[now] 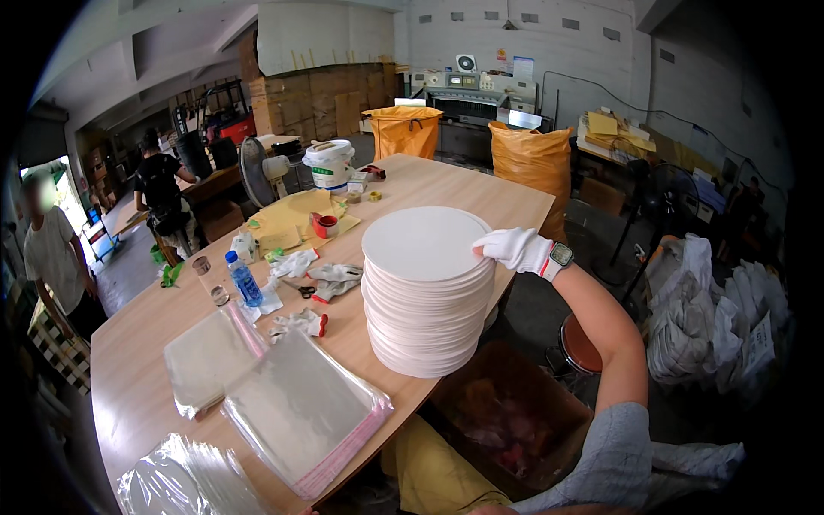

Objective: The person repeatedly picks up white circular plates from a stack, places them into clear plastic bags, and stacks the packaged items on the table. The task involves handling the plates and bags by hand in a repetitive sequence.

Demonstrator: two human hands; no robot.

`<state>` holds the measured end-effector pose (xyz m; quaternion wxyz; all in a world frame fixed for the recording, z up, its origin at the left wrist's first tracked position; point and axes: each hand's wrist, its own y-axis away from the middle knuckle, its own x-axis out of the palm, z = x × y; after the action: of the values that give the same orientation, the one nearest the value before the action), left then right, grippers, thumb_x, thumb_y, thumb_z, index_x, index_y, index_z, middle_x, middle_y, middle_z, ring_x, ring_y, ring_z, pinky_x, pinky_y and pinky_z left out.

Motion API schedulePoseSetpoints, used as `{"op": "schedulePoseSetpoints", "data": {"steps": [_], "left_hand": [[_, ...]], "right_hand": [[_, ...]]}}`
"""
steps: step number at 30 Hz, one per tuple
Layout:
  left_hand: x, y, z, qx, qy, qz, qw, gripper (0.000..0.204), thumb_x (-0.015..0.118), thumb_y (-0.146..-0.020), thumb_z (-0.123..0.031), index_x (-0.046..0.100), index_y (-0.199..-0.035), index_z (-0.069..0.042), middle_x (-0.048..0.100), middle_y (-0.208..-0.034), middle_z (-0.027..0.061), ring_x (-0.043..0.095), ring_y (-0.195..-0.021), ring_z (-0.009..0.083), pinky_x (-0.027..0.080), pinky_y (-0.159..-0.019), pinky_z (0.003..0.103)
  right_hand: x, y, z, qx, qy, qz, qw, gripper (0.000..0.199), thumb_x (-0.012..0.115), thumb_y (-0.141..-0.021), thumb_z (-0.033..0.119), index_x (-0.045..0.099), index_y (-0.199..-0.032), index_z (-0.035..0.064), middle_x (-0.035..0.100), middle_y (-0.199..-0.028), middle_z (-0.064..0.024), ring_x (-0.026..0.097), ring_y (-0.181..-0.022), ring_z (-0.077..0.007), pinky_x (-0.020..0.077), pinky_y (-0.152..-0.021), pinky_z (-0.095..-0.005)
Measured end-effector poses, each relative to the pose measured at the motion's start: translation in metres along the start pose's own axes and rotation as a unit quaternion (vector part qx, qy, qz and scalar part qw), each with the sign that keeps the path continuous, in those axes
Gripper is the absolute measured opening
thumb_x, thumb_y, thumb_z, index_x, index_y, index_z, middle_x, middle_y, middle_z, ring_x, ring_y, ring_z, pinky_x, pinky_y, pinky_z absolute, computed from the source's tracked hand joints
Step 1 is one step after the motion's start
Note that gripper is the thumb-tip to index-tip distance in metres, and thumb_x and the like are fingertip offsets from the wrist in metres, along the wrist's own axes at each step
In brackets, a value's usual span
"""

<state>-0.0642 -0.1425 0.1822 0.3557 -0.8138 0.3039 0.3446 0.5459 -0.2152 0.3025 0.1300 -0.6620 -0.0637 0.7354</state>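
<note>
A tall stack of white round discs stands near the table's right edge. My right hand, in a white glove with a fingertip showing bare, pinches the right rim of the topmost disc; how many discs it grips is hidden. A watch sits on that wrist. My left hand does not show. Left of the stack lie clear plastic bags in a flat pile with pink edges, and a second bag pile. At the near left corner is a plastic-wrapped stack of white discs.
On the wooden table are a water bottle, work gloves, scissors, yellow paper, tape and a white bucket. Beside it stand orange sacks, a brown bin and a stool. Two people are at left.
</note>
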Motion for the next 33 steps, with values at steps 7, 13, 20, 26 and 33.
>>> {"op": "schedulePoseSetpoints", "data": {"steps": [7, 13, 20, 26, 33], "left_hand": [[0.000, 0.003, 0.001, -0.007, -0.008, 0.005, 1.000, 0.023, 0.062, -0.080, -0.009, 0.059, -0.103, -0.005, 0.064, -0.094, 0.0124, 0.061, -0.086, 0.0293, 0.049, -0.075, 0.037], [0.001, -0.008, 0.002, 0.008, 0.005, 0.031, 0.999, 0.025, 0.062, -0.081, -0.010, 0.058, -0.105, -0.006, 0.062, -0.097, 0.0133, 0.060, -0.089, 0.0287, 0.048, -0.077, 0.039], [0.001, -0.025, 0.003, 0.049, 0.023, 0.037, 0.998, 0.030, 0.061, -0.082, -0.012, 0.055, -0.110, -0.006, 0.058, -0.105, 0.0135, 0.056, -0.096, 0.0279, 0.046, -0.081, 0.040], [0.003, -0.028, 0.006, 0.074, 0.042, 0.059, 0.995, 0.034, 0.060, -0.083, -0.014, 0.052, -0.114, -0.005, 0.055, -0.112, 0.0137, 0.054, -0.102, 0.0272, 0.045, -0.084, 0.040], [0.007, -0.021, 0.010, 0.069, 0.047, 0.063, 0.994, 0.038, 0.060, -0.084, -0.016, 0.048, -0.119, -0.005, 0.051, -0.119, 0.0139, 0.050, -0.109, 0.0264, 0.043, -0.088, 0.041]], "right_hand": [[0.002, -0.004, 0.000, -0.013, 0.023, -0.011, 1.000, 0.026, 0.046, -0.090, 0.023, 0.061, -0.103, 0.0062, 0.063, -0.101, -0.0126, 0.059, -0.093, -0.0274, 0.0466, -0.081, -0.0321], [-0.004, 0.019, -0.002, -0.081, 0.130, -0.066, 0.986, 0.022, 0.045, -0.088, 0.022, 0.062, -0.094, 0.0106, 0.063, -0.092, -0.0122, 0.060, -0.085, -0.0294, 0.0480, -0.075, -0.0358], [-0.003, 0.081, 0.050, -0.028, 0.111, -0.200, 0.973, 0.023, 0.056, -0.079, 0.013, 0.057, -0.101, 0.0078, 0.060, -0.102, -0.0115, 0.058, -0.091, -0.0273, 0.0483, -0.076, -0.0325], [0.026, 0.071, 0.026, 0.381, -0.758, -0.259, 0.462, 0.043, 0.063, -0.082, 0.034, 0.053, -0.110, 0.0037, 0.059, -0.105, -0.0090, 0.057, -0.098, -0.0196, 0.0472, -0.081, -0.0320], [0.026, 0.044, 0.035, 0.378, -0.414, -0.225, 0.797, 0.022, 0.065, -0.077, 0.022, 0.062, -0.089, 0.0030, 0.062, -0.083, -0.0072, 0.057, -0.076, -0.0165, 0.0441, -0.067, -0.0301]]}}
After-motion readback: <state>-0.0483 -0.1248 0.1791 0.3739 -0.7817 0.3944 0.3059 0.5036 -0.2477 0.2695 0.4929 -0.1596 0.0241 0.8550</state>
